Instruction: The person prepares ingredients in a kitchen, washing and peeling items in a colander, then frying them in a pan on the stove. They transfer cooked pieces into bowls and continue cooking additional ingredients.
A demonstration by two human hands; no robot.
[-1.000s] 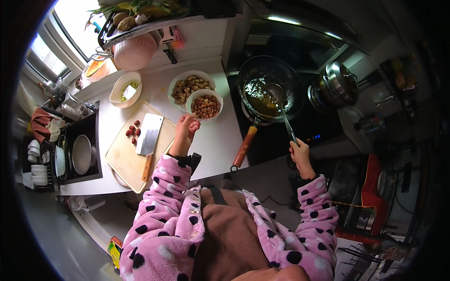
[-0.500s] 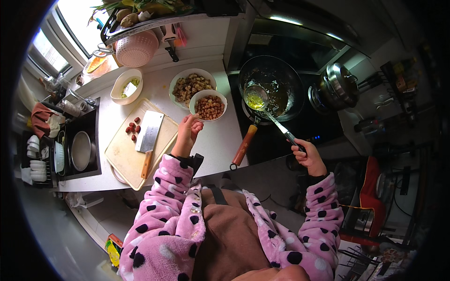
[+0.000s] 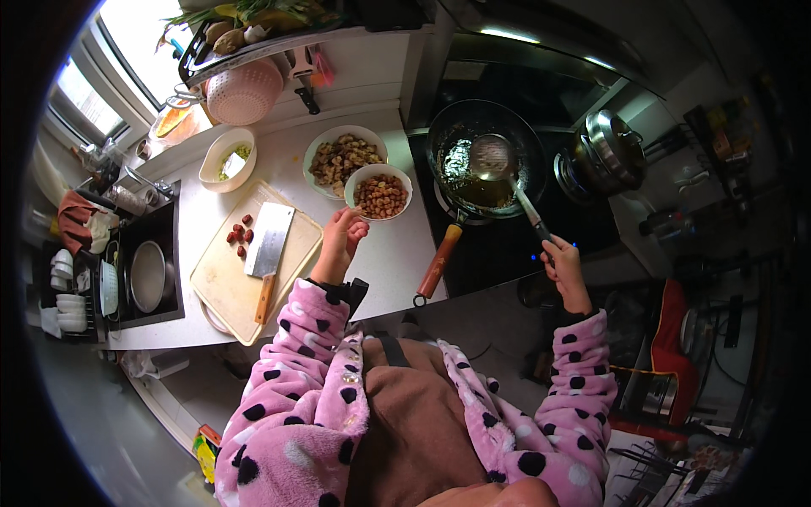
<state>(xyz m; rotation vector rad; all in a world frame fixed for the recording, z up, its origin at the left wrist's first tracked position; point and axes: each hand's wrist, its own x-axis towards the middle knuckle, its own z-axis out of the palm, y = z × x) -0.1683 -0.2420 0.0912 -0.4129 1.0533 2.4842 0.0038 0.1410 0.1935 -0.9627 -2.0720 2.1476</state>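
Observation:
In my right hand [image 3: 564,269] is the black handle of a metal skimmer [image 3: 492,158]. Its perforated head is over the dark wok [image 3: 534,160], and no green bits show on it. A pool of shiny oil lies in the wok. My left hand [image 3: 340,243] has its fingers curled at the near rim of a white bowl [image 3: 409,201] full of diced reddish-brown pieces [image 3: 382,196]. Behind that bowl, and partly covered by it, is a white plate [image 3: 312,180] of browned chunks [image 3: 342,156].
Left of my left hand, a cleaver [image 3: 270,241] and several small red pieces [image 3: 240,236] lie on a cutting board [image 3: 221,283]. An oval white bowl [image 3: 214,175] stands behind it. The wok's wooden handle [image 3: 440,264] juts toward me. A lidded steel pot [image 3: 612,139] is on the right.
The skimmer has moved up and right over the wok and turned over. The green bits it held are gone from it. My left hand and the bowl have shifted very slightly.

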